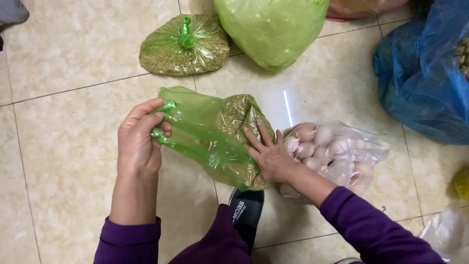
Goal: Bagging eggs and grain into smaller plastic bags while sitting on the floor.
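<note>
Left hand [139, 142] pinches the gathered mouth of a green plastic bag [207, 134], fingers curled tight around the twisted film. Right hand [269, 156] lies flat and spread on the bag's grain-filled end, pressing it to the tiled floor [63, 88]. Just right of that hand: clear bag of eggs [332, 149]. Beyond both hands: a tied green grain bag [184, 45], a larger green bag [271, 27]. Far right: blue bag [422, 78].
</note>
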